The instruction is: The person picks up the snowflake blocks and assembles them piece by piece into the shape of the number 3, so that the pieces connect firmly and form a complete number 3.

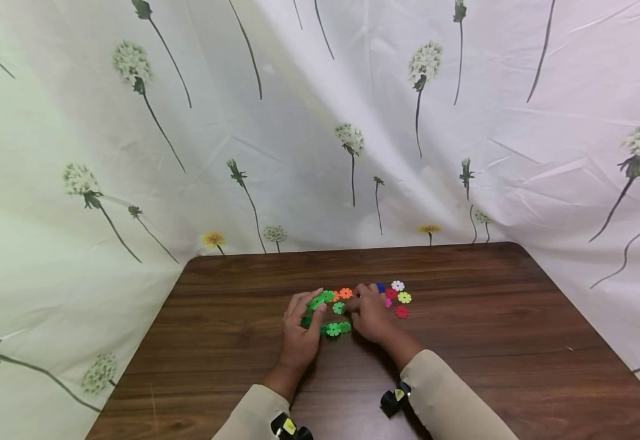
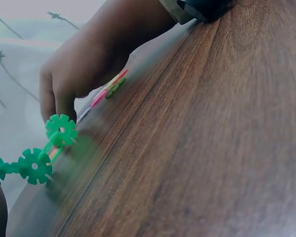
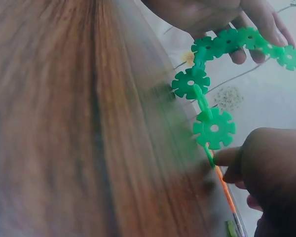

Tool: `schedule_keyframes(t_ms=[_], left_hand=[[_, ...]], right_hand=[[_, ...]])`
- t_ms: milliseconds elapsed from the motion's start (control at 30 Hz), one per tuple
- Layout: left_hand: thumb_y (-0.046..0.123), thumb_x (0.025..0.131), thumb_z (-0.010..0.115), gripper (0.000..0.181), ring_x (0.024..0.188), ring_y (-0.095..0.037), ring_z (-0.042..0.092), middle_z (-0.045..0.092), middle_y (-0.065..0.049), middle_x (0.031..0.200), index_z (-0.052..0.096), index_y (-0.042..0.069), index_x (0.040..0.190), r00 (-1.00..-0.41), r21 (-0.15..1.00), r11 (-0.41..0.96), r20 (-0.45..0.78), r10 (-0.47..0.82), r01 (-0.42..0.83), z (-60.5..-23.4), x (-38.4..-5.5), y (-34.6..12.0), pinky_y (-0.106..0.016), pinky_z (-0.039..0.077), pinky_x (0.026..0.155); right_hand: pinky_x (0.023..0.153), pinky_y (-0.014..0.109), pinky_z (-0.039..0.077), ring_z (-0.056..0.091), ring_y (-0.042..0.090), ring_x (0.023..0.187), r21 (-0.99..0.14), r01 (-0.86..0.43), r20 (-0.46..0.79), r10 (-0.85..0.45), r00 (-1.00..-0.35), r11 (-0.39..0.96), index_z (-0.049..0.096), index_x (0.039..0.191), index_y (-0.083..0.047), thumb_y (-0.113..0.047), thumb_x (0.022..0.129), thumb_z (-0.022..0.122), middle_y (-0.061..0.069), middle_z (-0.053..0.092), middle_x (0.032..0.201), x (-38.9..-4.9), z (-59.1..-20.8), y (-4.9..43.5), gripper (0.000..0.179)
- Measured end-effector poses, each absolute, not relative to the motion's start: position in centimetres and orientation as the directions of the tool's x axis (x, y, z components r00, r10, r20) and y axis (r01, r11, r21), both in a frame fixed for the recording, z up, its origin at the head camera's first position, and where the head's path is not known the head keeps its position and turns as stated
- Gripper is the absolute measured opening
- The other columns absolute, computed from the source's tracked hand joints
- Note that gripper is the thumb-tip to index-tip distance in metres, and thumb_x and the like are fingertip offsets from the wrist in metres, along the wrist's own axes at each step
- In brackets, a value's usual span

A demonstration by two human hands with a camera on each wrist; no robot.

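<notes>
My left hand [image 1: 301,333] holds a curved chain of green notched plastic discs [image 1: 333,330], with the thumb on the near side and fingers on the far side. The chain's links slot into one another and it bends round in an open loop. Bent over the table, my right hand [image 1: 371,315] has a fingertip at the edge of a single green notched disc [image 1: 338,308]. Whether it pinches that disc is hidden. In the right wrist view the chain's end disc [image 3: 214,128] hangs just above that fingertip.
Two orange discs [image 1: 345,293] lie beyond the loose green one. Right of my right hand are blue, white [image 1: 398,285], yellow-green [image 1: 404,297], pink and red [image 1: 401,312] discs. The brown wooden table [image 1: 231,342] ends at a flower-printed cloth [image 1: 308,183].
</notes>
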State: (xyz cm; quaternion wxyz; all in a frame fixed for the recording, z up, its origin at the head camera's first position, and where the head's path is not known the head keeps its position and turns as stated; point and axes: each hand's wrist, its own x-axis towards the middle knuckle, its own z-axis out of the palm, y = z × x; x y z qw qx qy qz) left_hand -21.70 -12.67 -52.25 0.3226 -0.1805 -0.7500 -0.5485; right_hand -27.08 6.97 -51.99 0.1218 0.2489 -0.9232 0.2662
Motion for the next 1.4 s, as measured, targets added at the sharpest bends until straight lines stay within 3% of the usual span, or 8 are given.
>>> schedule_keyframes(t_ms=[100, 333, 633, 933, 1067, 1167, 1267, 1400], left_hand=[[0.006, 0.103, 0.074, 0.041, 0.122, -0.013, 0.064, 0.071, -0.012, 0.127, 0.073, 0.023, 0.140, -0.720, 0.700, 0.330, 0.690, -0.080, 0.633, -52.2, -21.7, -12.7, -0.034, 0.047, 0.104], [0.004, 0.101, 0.075, 0.041, 0.120, -0.016, 0.065, 0.070, -0.011, 0.126, 0.073, 0.020, 0.139, -0.714, 0.692, 0.339, 0.696, -0.076, 0.638, -52.1, -21.7, -12.7, -0.032, 0.051, 0.103], [0.007, 0.104, 0.073, 0.039, 0.121, -0.016, 0.065, 0.070, -0.007, 0.127, 0.073, 0.023, 0.140, -0.718, 0.693, 0.340, 0.693, -0.069, 0.636, -52.1, -21.7, -12.9, -0.029, 0.051, 0.105], [-0.006, 0.098, 0.074, 0.041, 0.112, -0.026, 0.068, 0.070, -0.014, 0.121, 0.074, 0.009, 0.136, -0.687, 0.670, 0.340, 0.722, -0.089, 0.660, -52.4, -22.0, -12.6, -0.020, 0.051, 0.100], [-0.006, 0.098, 0.075, 0.042, 0.112, -0.026, 0.068, 0.070, -0.013, 0.122, 0.074, 0.010, 0.137, -0.677, 0.660, 0.339, 0.731, -0.086, 0.670, -52.4, -22.0, -12.7, -0.020, 0.052, 0.099], [-0.003, 0.100, 0.074, 0.044, 0.116, -0.022, 0.067, 0.070, -0.011, 0.124, 0.073, 0.014, 0.140, -0.681, 0.663, 0.324, 0.729, -0.075, 0.674, -52.4, -22.0, -12.8, -0.021, 0.051, 0.100], [-0.002, 0.101, 0.073, 0.045, 0.120, -0.018, 0.066, 0.071, -0.014, 0.125, 0.071, 0.015, 0.142, -0.677, 0.658, 0.317, 0.733, -0.062, 0.683, -52.3, -22.0, -12.9, -0.021, 0.051, 0.102], [0.000, 0.103, 0.071, 0.046, 0.122, -0.016, 0.065, 0.071, -0.014, 0.126, 0.069, 0.016, 0.145, -0.675, 0.654, 0.313, 0.736, -0.053, 0.688, -52.3, -22.0, -13.0, -0.021, 0.051, 0.104]], right_hand=[[0.081, 0.040, 0.035, 0.048, 0.023, 0.098, -0.440, -0.499, 0.393, -0.340, -0.854, 0.746, 0.087, 0.109, -0.012, -0.006, 0.094, 0.081, 0.006, 0.065, 0.106, -27.1, -52.2, 7.1, 0.017], [0.086, 0.046, 0.034, 0.049, 0.025, 0.107, -0.449, -0.455, 0.300, -0.350, -0.887, 0.769, 0.086, 0.118, -0.018, -0.035, 0.099, 0.083, 0.006, 0.065, 0.117, -27.1, -52.1, 7.3, 0.026], [0.092, 0.053, 0.036, 0.057, 0.027, 0.113, -0.478, -0.441, 0.322, -0.316, -0.892, 0.760, 0.088, 0.104, -0.017, -0.025, 0.094, 0.088, 0.004, 0.078, 0.121, -27.1, -51.9, 7.0, 0.012], [0.095, 0.054, 0.038, 0.061, 0.030, 0.116, -0.575, -0.357, 0.254, -0.254, -0.933, 0.736, 0.081, 0.117, -0.013, -0.015, 0.095, 0.086, 0.007, 0.076, 0.120, -26.8, -51.7, 6.9, 0.023], [0.097, 0.054, 0.037, 0.065, 0.031, 0.117, -0.585, -0.341, 0.235, -0.248, -0.940, 0.736, 0.083, 0.116, -0.013, -0.015, 0.095, 0.086, 0.006, 0.078, 0.120, -26.9, -51.7, 6.9, 0.021], [0.100, 0.055, 0.036, 0.072, 0.026, 0.111, -0.594, -0.333, 0.234, -0.239, -0.942, 0.732, 0.084, 0.114, -0.015, -0.018, 0.095, 0.086, 0.004, 0.083, 0.115, -27.0, -51.7, 6.9, 0.019], [0.098, 0.052, 0.035, 0.070, 0.019, 0.094, -0.632, -0.321, 0.221, -0.233, -0.947, 0.705, 0.080, 0.125, -0.014, -0.019, 0.097, 0.084, 0.001, 0.080, 0.100, -27.0, -51.6, 7.0, 0.029], [0.093, 0.045, 0.049, 0.065, 0.015, 0.087, -0.715, -0.338, 0.221, -0.261, -0.940, 0.612, 0.076, 0.135, -0.012, -0.017, 0.100, 0.081, 0.001, 0.076, 0.098, -26.9, -50.9, 7.3, 0.036]])
